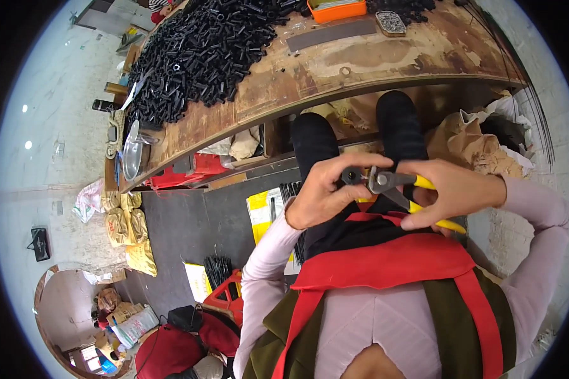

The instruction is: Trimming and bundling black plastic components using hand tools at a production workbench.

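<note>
Above my lap, my left hand (319,194) pinches a short black cylindrical part (352,175) between thumb and fingers. My right hand (458,189) is wrapped round the yellow handles of a pair of pliers (380,181). The handles are spread apart. The metal jaws point left and reach the black part beside my left fingertips; I cannot tell exactly what they bite on. A red apron (385,262) lies across my lap below both hands.
Ahead stands a worn wooden bench (310,69) with a large heap of black tubular parts (202,57). An orange tray (338,11), a flat grey strip (330,36) and a small box of metal bits (391,23) lie on it. A metal bowl (133,155) is at its left end.
</note>
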Demonstrator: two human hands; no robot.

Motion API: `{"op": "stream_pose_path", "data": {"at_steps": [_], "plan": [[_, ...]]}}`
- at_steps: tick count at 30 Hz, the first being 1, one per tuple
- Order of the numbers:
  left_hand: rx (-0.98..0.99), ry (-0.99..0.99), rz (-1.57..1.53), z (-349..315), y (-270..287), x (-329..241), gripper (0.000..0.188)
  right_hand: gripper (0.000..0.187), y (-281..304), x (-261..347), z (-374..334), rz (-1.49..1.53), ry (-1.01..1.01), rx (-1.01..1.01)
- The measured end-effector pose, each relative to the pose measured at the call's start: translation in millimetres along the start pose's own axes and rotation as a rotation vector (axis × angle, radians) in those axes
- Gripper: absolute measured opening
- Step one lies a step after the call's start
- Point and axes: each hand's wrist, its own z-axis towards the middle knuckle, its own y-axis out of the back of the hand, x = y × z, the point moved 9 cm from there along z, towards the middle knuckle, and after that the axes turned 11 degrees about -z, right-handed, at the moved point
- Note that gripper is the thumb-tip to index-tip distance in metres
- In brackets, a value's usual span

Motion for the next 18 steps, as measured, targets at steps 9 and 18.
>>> {"op": "stream_pose_path", "data": {"at_steps": [9, 18], "plan": [[-0.174, -0.033, 0.014, 8.2, 26.0, -8.4, 0.046, 0.038, 53.7, 32.5, -12.4, -0.534, 0.222, -0.547], [-0.145, 0.007, -0.026, 10.5, 30.9, -1.2, 0.039, 0.043, 57.2, 38.3, -23.2, -0.962, 0.465, -0.943]]}}
